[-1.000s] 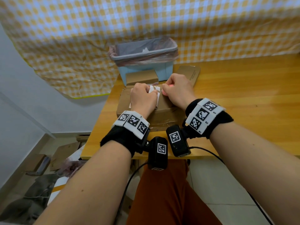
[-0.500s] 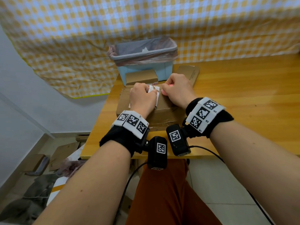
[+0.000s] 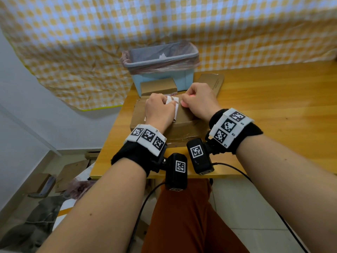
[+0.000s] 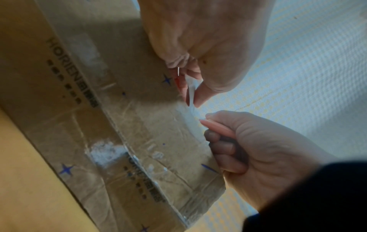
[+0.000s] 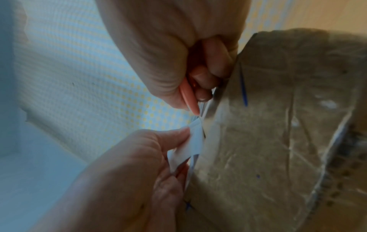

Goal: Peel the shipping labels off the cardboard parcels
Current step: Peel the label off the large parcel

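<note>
Pinching a lifted white shipping label (image 3: 174, 105) between thumb and forefinger, the left hand (image 3: 159, 111) is resting on top of the nearest cardboard parcel (image 3: 184, 123); its other fingers are curling in toward the palm; the label is standing up off the parcel's top face, folded on itself, with its lower part lying against the cardboard under the hand. The right hand (image 3: 198, 100) is sitting just beside the left, fingers curled tight, thumb and forefinger nipping something thin at the label's edge; whether that is label paper or clear tape cannot be told from the blurred wrist views. In the left wrist view the parcel (image 4: 123, 119) is showing crinkled clear tape, blue stars and dark printing along its side. In the right wrist view the left hand (image 5: 127, 177) is gripping the white label (image 5: 186, 149) right at the parcel's edge, with the right hand's fingertips (image 5: 200, 94) touching it from above. The parcel is lying near the left front corner of the wooden table (image 3: 273, 106); behind it a smaller cardboard box (image 3: 158, 86) is leaning against a light blue bin (image 3: 164, 70) lined with a plastic bag; a flat cardboard piece (image 3: 212, 83) is lying to the right of the bin; a yellow-and-white checked cloth (image 3: 91, 42) is hanging behind.
</note>
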